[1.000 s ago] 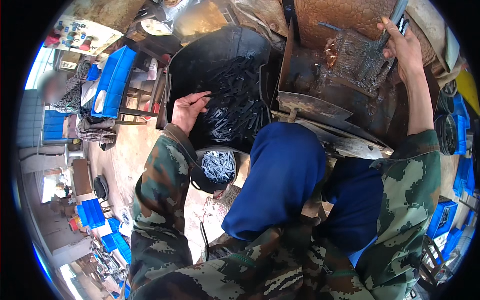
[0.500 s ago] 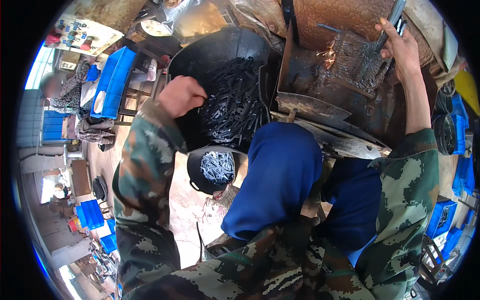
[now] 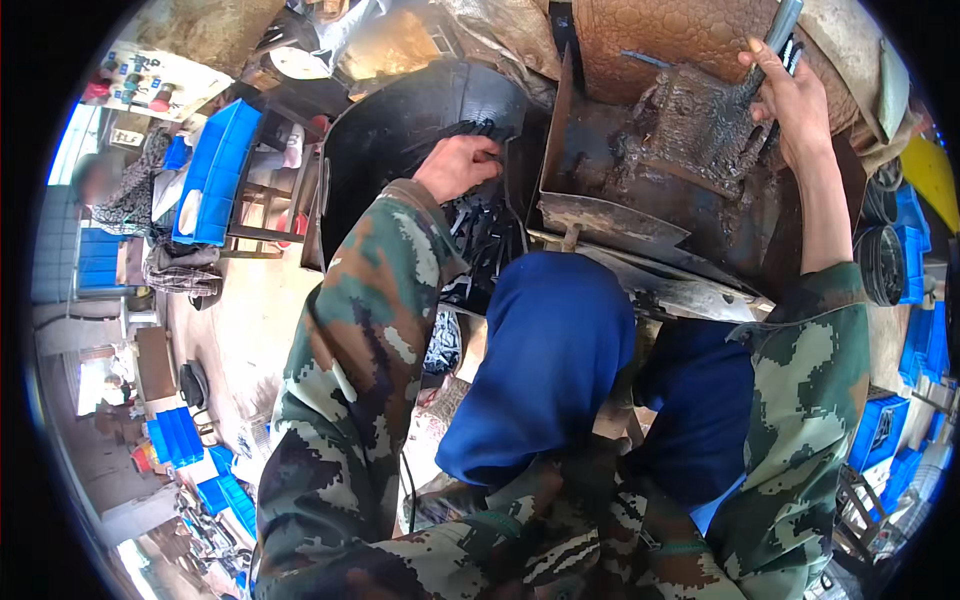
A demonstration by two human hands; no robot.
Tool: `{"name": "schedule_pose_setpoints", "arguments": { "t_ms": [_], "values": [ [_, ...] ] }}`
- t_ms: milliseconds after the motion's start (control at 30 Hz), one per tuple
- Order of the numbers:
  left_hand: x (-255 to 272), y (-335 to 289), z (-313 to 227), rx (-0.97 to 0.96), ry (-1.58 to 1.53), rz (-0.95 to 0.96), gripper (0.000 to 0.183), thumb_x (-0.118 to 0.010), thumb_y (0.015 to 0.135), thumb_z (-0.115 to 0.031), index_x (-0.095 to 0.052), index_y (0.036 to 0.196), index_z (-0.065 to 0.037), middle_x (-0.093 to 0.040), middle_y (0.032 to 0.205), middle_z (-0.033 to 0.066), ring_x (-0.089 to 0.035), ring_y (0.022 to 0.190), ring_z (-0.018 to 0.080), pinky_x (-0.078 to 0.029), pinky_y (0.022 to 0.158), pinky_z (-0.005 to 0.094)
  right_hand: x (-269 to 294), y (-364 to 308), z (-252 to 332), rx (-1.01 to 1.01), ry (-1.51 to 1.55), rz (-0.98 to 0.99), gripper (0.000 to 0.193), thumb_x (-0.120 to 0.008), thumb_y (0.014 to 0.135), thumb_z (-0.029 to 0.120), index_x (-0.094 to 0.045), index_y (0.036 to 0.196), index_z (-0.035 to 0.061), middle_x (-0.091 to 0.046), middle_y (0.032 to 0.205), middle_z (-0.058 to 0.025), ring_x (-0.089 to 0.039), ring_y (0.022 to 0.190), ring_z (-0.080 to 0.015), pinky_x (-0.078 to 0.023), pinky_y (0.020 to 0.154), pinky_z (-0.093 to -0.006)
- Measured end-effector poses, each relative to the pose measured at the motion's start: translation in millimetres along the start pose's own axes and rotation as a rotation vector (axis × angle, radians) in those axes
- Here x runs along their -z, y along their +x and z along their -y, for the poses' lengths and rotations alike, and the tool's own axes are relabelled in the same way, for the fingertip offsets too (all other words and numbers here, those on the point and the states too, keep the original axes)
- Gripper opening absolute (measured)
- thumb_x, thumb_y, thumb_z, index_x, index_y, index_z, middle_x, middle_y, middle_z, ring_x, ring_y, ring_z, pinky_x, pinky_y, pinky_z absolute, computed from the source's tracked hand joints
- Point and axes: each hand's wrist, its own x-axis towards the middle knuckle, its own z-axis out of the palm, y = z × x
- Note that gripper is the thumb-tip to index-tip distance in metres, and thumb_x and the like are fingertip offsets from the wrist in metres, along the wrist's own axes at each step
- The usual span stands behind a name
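Note:
My left hand (image 3: 460, 167) is closed, its fingers curled together over a pile of dark metal strips (image 3: 480, 225) in a large black tub (image 3: 365, 150). Whether a strip is between those fingertips cannot be made out. On the right, my right hand (image 3: 797, 105) is wrapped round a grey rod-like handle (image 3: 783, 28), which slants up past the thumb. Below that hand lies a rough, mud-coated block (image 3: 700, 120), wet and dark brown, in an open rusty metal tray (image 3: 610, 212).
A smaller container of light grey metal pieces (image 3: 443, 345) stands below the tub, partly behind my left sleeve. My blue-covered knees (image 3: 550, 350) are close to the tray's front edge. Blue bins (image 3: 218, 175) stand on the left, where another person (image 3: 130, 185) sits.
My left hand has moved right and slightly up, from the tub's left side to over the strips. Sparks at the block's left side are gone. My right hand stays at the handle.

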Motion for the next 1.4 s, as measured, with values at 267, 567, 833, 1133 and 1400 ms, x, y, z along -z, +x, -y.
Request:
{"name": "schedule_pose_setpoints", "arguments": {
  "t_ms": [267,567,833,1133,1400],
  "values": [
    [8.3,-60.8,67.5,0.024,0.136,-0.122,0.032,-0.07,0.085,-0.015,-0.066,0.113,0.0,-0.064,0.094,0.012,-0.066,0.085,0.024,-0.053,0.079,0.0332,-4.7,-0.3,4.2,0.024,0.006,0.002,0.031,-0.063,0.097,0.034,-0.065,0.105,0.0036,-0.042,0.059,0.0079,-0.029,0.048,-0.0029,-0.038,0.051,-0.0248],
    [-25.2,-60.7,57.5,-0.163,0.416,-0.289,0.055,-0.079,0.074,-0.025,-0.062,0.123,-0.007,-0.059,0.099,0.0144,-0.059,0.098,0.0316,-0.048,0.089,0.0396,2.2,5.4,-3.5,0.019,-0.014,0.013,0.029,-0.066,0.095,0.033,-0.071,0.098,0.0045,-0.041,0.056,0.0068,-0.035,0.048,-0.0039,-0.042,0.049,-0.024],
    [-33.6,-61.0,63.1,-0.038,0.199,-0.155,0.033,-0.077,0.071,-0.004,-0.059,0.099,-0.003,-0.059,0.088,0.0111,-0.058,0.087,0.0299,-0.048,0.079,0.0393,1.3,5.7,-4.2,-0.005,-0.052,0.029,0.036,-0.067,0.094,0.034,-0.064,0.109,0.0015,-0.053,0.065,0.0063,-0.03,0.049,-0.0027,-0.038,0.051,-0.0244],
    [-29.9,-70.9,49.7,0.073,-0.109,-0.141,0.018,-0.063,0.084,0.004,-0.052,0.095,-0.003,-0.055,0.081,0.007,-0.055,0.076,0.0149,-0.047,0.068,0.032,1.5,5.7,-6.7,0.02,-0.022,-0.019,0.031,-0.069,0.092,0.037,-0.071,0.093,0.0065,-0.034,0.055,0.0087,-0.032,0.048,-0.003,-0.041,0.047,-0.0231],
    [0.7,-75.9,5.7,0.106,-0.618,-0.177,0.018,-0.055,0.091,0.007,-0.047,0.096,-0.008,-0.047,0.08,-0.0041,-0.044,0.069,0.0048,-0.04,0.062,0.0225,3.6,3.9,-4.0,0.017,0.032,-0.017,0.03,-0.068,0.093,0.036,-0.07,0.097,0.0057,-0.035,0.054,0.009,-0.032,0.047,-0.0029,-0.04,0.045,-0.0233]
  ]
}}
